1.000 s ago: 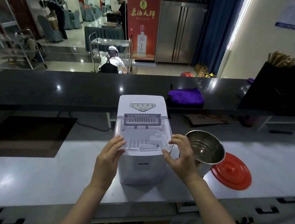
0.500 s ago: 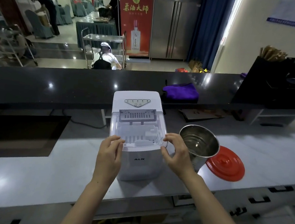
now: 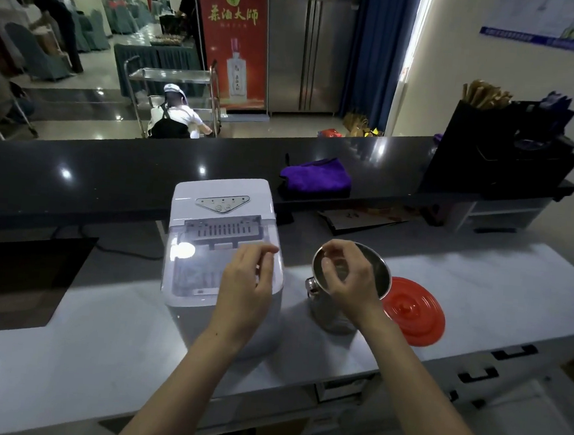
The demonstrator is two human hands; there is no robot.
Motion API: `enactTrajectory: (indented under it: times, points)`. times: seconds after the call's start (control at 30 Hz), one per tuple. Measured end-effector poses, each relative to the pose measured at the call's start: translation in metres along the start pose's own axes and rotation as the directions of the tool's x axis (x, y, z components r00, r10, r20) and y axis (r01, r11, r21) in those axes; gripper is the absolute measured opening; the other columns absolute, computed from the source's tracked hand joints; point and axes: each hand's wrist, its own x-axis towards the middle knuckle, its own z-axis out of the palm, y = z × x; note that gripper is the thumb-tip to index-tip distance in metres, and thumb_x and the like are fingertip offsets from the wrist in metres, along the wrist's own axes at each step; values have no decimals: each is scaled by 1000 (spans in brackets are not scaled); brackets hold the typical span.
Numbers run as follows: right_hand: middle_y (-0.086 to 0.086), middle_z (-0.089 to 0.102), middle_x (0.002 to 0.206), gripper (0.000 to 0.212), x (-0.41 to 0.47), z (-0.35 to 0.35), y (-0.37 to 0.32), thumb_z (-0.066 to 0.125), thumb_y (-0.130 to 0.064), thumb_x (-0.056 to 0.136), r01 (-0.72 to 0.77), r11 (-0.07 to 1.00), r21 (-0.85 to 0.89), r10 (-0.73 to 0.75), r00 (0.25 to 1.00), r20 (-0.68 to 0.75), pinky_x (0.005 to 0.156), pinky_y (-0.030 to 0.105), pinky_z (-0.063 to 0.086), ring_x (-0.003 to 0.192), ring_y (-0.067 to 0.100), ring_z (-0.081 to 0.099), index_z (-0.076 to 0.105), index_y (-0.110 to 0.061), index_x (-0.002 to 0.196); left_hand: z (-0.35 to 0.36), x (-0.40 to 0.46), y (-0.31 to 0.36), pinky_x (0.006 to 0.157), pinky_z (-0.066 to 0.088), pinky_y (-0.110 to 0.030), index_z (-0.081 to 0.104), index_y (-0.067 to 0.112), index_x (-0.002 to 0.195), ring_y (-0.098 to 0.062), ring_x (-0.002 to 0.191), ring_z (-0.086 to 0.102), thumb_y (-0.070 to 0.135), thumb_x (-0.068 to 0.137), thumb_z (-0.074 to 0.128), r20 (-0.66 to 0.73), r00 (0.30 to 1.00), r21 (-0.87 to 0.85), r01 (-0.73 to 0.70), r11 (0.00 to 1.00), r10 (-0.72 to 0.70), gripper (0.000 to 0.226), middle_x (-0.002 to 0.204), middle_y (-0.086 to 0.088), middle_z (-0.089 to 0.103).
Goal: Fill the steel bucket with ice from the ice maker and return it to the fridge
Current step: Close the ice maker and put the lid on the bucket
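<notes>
A white ice maker (image 3: 211, 204) with a clear lid stands on the pale counter (image 3: 62, 354). My left hand (image 3: 246, 282) hovers over the right half of that lid, fingers loosely bent, holding nothing. To the right stands the open steel bucket (image 3: 382, 276). My right hand (image 3: 346, 273) is above its mouth, fingers loosely curled and empty. The bucket's red lid (image 3: 415, 311) lies flat beside it. A steel fridge (image 3: 309, 47) stands far behind the bar.
A raised black bar top (image 3: 110, 176) runs behind the counter, with a purple cloth (image 3: 316, 176) on it and a black box with sticks (image 3: 500, 148) at right. A dark inset panel (image 3: 16, 275) lies left. People and a trolley (image 3: 172, 81) are beyond.
Both hands have left the front edge of the ice maker's lid. My left hand moved right over the lid and my right hand moved right over the bucket. The view shifted.
</notes>
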Motion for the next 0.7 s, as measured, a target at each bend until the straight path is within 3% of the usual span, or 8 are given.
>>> enactTrajectory:
  times: [0.2,0.37,0.43,0.57,0.7]
  points:
    - [-6,67,104,16,17,-48,51,65,-9,98,-85,996,-29,86,996,14,82,20,55,95,5,64,66,-17,112,76,15,31,82,49,-21,68,15,112,-8,96,61,10,103,56,78,997,-38,23,999,-21,16,105,4,67]
    - [-4,66,106,16,28,-80,104,62,-9,100,-154,987,-54,157,986,57,78,8,52,98,2,63,65,-18,113,140,21,31,82,42,-11,67,17,113,-7,95,58,14,104,54,149,985,42,82,996,-88,17,104,6,64]
    - [-4,67,106,15,32,-92,125,62,-9,101,-196,980,-46,198,979,52,77,5,50,97,1,63,66,-17,112,163,21,27,86,44,-17,67,16,115,-11,99,58,13,103,55,157,980,75,110,991,-121,17,105,5,62]
    - [-5,67,106,16,34,-110,168,61,-9,101,-268,962,-55,272,959,82,78,4,48,96,-2,62,66,-18,112,202,16,13,93,47,-34,67,14,116,-19,106,54,11,100,58,105,978,182,157,971,-178,18,110,0,62]
    - [-4,68,106,17,25,-119,213,60,-8,101,-382,922,-66,387,915,114,85,15,52,98,3,64,68,-18,112,222,9,1,96,37,-27,66,13,117,-25,112,50,9,97,60,31,967,291,232,928,-251,21,114,-6,61]
